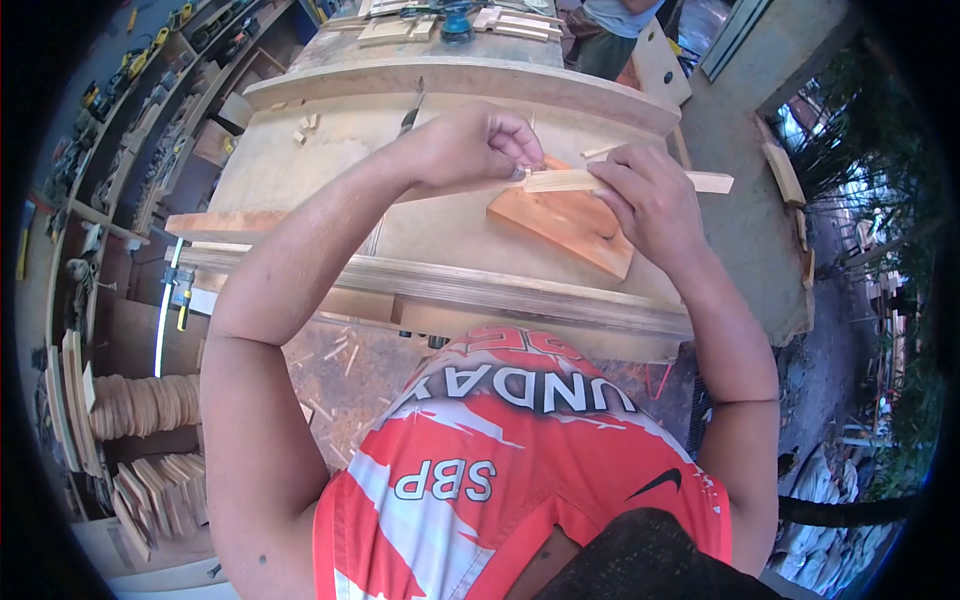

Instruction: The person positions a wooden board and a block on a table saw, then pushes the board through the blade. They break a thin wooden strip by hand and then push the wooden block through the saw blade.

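My right hand (650, 200) grips a pale wooden strip (712, 182), with the thumb and fingers closed over its middle. The strip is held roughly level above the bench, one end pointing right. At its other end is my left hand (470, 150), fingers curled and thumb tip against the strip's end. Whatever small thing those fingers may pinch is too small to make out. Below the hands, an orange-brown wooden board (560, 232) lies flat on the pale plywood surface (440, 235), partly covered by my right hand.
A dark blade (410, 118) stands up from the plywood, beyond my left wrist. A long wooden fence (460, 76) crosses the back. Small offcuts (306, 127) lie at left. Shelves (190, 110) line the left side. Another person (605, 35) stands at the far end.
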`<state>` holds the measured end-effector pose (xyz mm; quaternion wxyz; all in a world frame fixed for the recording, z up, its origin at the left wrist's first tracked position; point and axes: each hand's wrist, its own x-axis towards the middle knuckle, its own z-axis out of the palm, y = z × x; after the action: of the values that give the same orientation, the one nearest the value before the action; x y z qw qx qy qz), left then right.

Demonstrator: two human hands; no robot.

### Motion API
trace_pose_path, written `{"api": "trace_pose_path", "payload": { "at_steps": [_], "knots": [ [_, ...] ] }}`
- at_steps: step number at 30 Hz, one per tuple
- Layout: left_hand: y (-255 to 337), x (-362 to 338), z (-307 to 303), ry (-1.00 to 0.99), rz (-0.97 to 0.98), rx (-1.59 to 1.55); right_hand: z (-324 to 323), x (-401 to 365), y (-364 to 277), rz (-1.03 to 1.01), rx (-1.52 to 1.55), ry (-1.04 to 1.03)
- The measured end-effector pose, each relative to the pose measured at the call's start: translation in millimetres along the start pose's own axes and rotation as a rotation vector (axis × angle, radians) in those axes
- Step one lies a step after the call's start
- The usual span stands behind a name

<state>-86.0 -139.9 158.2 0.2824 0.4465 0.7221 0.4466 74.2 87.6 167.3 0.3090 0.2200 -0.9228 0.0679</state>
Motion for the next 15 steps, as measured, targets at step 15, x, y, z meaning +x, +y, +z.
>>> {"api": "trace_pose_path", "payload": {
  "at_steps": [15],
  "knots": [
    [2.6,-9.2,2.3,0.009,0.001,-0.02,0.2,-2.6,3.7,-0.031,0.002,-0.035]
  ]
}}
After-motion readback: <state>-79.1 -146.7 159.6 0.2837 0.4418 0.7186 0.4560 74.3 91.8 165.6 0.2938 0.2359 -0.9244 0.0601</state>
